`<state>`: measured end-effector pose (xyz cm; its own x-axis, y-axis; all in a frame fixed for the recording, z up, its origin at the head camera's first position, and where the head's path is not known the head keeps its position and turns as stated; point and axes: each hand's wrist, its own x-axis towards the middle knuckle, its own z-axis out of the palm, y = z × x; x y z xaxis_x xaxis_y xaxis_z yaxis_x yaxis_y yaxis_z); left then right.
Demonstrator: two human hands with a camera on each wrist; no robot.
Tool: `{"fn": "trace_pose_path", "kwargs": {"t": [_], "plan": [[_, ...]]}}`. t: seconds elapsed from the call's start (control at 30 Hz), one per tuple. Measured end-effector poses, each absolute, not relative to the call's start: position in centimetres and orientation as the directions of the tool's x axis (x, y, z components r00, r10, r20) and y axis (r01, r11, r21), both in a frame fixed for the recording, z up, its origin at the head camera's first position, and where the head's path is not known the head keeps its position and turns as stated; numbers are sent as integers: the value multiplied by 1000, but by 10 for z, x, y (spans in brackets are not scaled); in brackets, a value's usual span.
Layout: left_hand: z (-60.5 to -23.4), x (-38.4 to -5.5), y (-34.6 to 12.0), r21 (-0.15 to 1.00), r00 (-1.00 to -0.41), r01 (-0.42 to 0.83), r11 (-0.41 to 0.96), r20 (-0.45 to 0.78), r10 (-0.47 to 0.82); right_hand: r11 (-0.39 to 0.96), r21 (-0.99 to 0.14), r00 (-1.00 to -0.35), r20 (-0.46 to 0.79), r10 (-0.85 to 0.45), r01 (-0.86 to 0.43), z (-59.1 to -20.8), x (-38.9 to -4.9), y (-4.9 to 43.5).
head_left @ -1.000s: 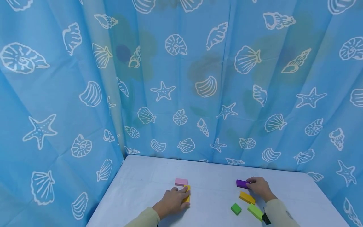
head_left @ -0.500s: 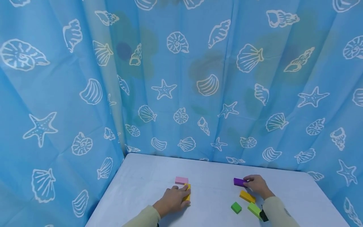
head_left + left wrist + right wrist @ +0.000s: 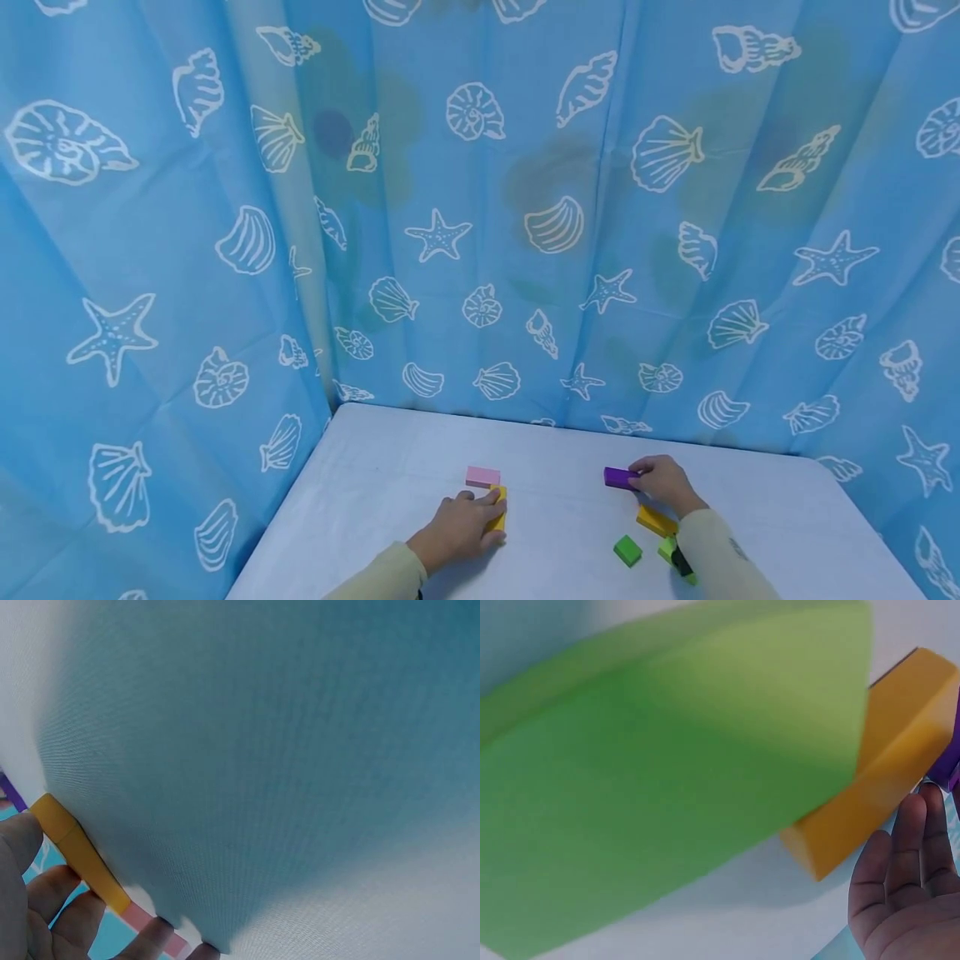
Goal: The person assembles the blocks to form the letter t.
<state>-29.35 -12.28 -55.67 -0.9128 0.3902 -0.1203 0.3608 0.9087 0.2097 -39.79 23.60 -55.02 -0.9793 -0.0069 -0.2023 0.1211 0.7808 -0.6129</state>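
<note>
My left hand [image 3: 459, 528] holds a yellow block [image 3: 500, 523] on the table, thumb at the near end and fingers along it. A line crosses this yellow block [image 3: 90, 862] in the left wrist view. Just beyond its far end lies a pink block [image 3: 482, 476]; from the head they look touching or nearly so. On the right, a purple block [image 3: 618, 477] is pinched at its right end by my right hand [image 3: 665, 482]. Only a corner of the purple block [image 3: 609, 479] side stays free of fingers to the left. Whether it touches the table is unclear.
Below the right hand lie an orange-yellow block [image 3: 656, 522], a small green block [image 3: 627, 550] and a light green block [image 3: 666, 548], partly hidden by the right wrist. The white table [image 3: 555, 517] ends at a blue shell-print curtain [image 3: 480, 250].
My right hand has slid the purple block leftward, a little nearer the pink one. The left hand keeps its place on the yellow block.
</note>
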Motion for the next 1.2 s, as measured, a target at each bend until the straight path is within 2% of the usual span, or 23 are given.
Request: {"fn": "trace_pose_path", "kwargs": {"t": [0.87,1.2], "plan": [[-556,-296,-121,220,-916,326,920,-168,365,728,-665,-972,-236,7,166,-559,-406,202],[-557,-295,-122,210,-917,341,917,-141,373,710,-683,-973,-230,14,172,-561,-407,193]]}}
